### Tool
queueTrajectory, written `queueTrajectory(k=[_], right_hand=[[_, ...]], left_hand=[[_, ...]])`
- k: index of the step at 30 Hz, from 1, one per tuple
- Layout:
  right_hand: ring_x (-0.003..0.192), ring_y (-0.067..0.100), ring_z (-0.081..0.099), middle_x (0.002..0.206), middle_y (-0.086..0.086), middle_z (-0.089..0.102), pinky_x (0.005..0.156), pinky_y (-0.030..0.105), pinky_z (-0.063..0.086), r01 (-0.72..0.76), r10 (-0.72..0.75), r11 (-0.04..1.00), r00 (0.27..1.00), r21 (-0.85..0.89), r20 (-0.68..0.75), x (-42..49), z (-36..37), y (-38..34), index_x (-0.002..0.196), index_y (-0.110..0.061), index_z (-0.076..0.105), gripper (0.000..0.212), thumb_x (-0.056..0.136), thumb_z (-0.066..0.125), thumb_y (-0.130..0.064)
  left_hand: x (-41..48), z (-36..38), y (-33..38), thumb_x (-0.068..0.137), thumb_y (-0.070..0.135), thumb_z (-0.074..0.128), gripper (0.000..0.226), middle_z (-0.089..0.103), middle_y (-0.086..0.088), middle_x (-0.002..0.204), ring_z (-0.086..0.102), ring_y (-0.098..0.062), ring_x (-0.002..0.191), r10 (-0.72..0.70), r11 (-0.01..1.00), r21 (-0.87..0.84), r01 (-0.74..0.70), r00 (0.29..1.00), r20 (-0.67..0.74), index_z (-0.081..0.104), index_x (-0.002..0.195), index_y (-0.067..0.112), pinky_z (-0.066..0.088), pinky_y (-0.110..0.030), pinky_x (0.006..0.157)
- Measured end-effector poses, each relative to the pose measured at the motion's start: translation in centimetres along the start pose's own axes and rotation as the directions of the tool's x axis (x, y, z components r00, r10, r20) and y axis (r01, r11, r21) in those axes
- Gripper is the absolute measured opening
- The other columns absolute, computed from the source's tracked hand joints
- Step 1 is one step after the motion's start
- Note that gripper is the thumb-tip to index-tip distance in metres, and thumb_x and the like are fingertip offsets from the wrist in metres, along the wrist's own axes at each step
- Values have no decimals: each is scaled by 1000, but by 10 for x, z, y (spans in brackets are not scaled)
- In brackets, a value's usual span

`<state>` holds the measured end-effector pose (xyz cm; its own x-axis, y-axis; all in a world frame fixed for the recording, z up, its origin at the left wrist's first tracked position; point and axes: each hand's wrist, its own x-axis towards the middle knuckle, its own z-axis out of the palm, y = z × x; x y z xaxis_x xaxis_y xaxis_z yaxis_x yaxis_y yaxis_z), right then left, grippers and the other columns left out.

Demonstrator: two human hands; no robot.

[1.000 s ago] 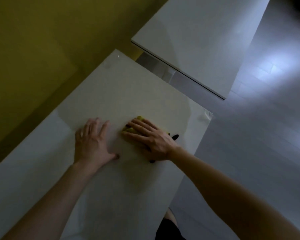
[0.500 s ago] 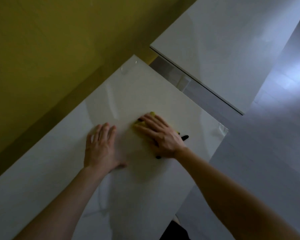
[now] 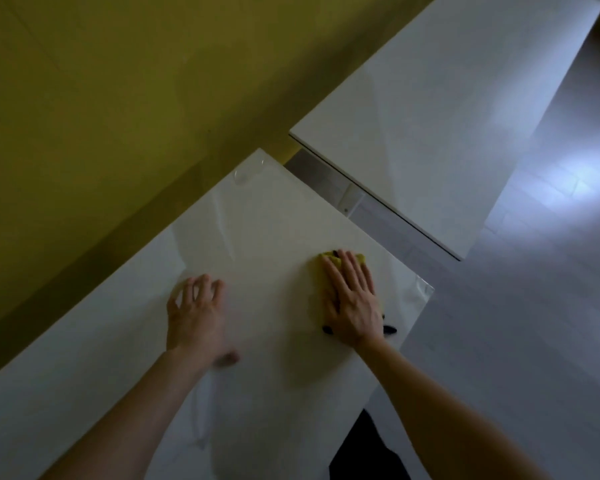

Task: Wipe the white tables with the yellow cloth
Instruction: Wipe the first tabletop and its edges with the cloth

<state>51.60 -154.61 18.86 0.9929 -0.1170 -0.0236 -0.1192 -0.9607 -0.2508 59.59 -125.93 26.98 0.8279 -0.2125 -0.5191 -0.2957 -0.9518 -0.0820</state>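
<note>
Head view. Your right hand point(image 3: 352, 299) lies palm down on the yellow cloth point(image 3: 359, 258), fingers straight and close together, pressing it flat against the near white table point(image 3: 257, 230). Nothing is curled round the cloth; it is held by pressure only. The cloth sits near the table's right-hand corner, almost wholly covered by the hand, with a yellow edge showing past the fingertips. Two small dark tips point(image 3: 390, 329) stick out at either side of the heel of that hand. Whether they belong to the cloth cannot be told.

Your left hand point(image 3: 196, 313) is also palm down on the same table, well apart from the cloth and to its left. Its fingers are spread and slightly bent, and it holds nothing. The thumb is blurred, so whether it touches the surface cannot be told.

The near table's top is glossy, with pale streaks of reflection across it. Its far corner and right-hand corner carry a clear, shiny patch point(image 3: 425, 289).

A second white table point(image 3: 447, 116) stands beyond the first, apart from it, with a grey strip point(image 3: 326, 178) visible in the gap between them. Neither hand touches it.

A yellow wall point(image 3: 101, 98) runs along the left side of both tables. A grey floor point(image 3: 534, 323) lies to the right, with a bright patch of reflected light on it. Dark clothing point(image 3: 364, 455) shows at the bottom edge, beside the near table.
</note>
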Motion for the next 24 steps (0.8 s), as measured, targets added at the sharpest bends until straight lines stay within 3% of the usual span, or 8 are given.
queueTrajectory(k=[2, 7, 10, 13, 16, 19, 24], right_hand=[[169, 23, -7, 183, 2, 3, 135, 56, 11, -201, 201, 980, 980, -2, 5, -16, -2, 8, 174, -33, 12, 72, 110, 41, -46], [168, 28, -8, 182, 8, 5, 135, 58, 6, 42, -41, 999, 997, -17, 63, 105, -6, 1, 173, -34, 11, 73, 108, 38, -54], [168, 33, 7, 180, 11, 17, 133, 59, 13, 139, -142, 989, 988, 53, 61, 211, 1, -21, 173, -27, 16, 76, 106, 40, -53], [162, 36, 25, 175, 15, 27, 132, 57, 24, 106, -112, 976, 994, 188, 19, 229, 3, -26, 170, -19, 24, 79, 103, 51, -51], [155, 43, 34, 169, 16, 31, 125, 59, 36, 73, -61, 972, 996, 225, -61, 188, 2, -2, 168, -27, 31, 74, 103, 56, -51], [154, 41, 34, 164, 13, 40, 127, 56, 32, 6, 3, 982, 999, 186, -49, 148, -2, 17, 170, -28, 29, 73, 106, 53, -52], [118, 38, 61, 134, 11, 59, 104, 49, 50, 61, -72, 951, 997, 302, 25, 245, -5, -21, 164, -20, 31, 73, 99, 56, -41]], left_hand=[[1, -16, 13, 53, 76, 93, 135, 24, -4, 160, 31, -33, 151, -27, 1000, 9, 27, 999, 26, 24, 157, 24, 44, -57, 115], [37, -60, 44, 64, 80, 87, 116, 34, -8, 154, 40, -30, 146, -83, 994, -72, 80, 996, -34, 36, 153, 24, 41, -54, 115], [81, -72, 64, 63, 77, 90, 139, 8, -15, 173, 12, -39, 164, -86, 989, -119, 83, 996, -20, 15, 167, 26, 30, -66, 126], [118, -75, 82, 47, 76, 97, 170, -21, -15, 177, -9, -46, 165, -137, 980, -137, 142, 990, 42, -13, 169, 31, 25, -76, 124], [137, -77, 87, 43, 73, 100, 180, -27, -18, 175, -13, -52, 163, -151, 980, -118, 162, 984, 97, -26, 165, 32, 27, -77, 123], [135, -79, 84, 48, 76, 97, 179, -28, -18, 176, -14, -50, 164, -142, 983, -102, 152, 985, 93, -33, 163, 32, 28, -73, 125], [138, -77, 83, 45, 82, 94, 180, -26, -18, 176, -13, -50, 164, -146, 987, -58, 152, 985, 93, -33, 162, 31, 29, -69, 126]])
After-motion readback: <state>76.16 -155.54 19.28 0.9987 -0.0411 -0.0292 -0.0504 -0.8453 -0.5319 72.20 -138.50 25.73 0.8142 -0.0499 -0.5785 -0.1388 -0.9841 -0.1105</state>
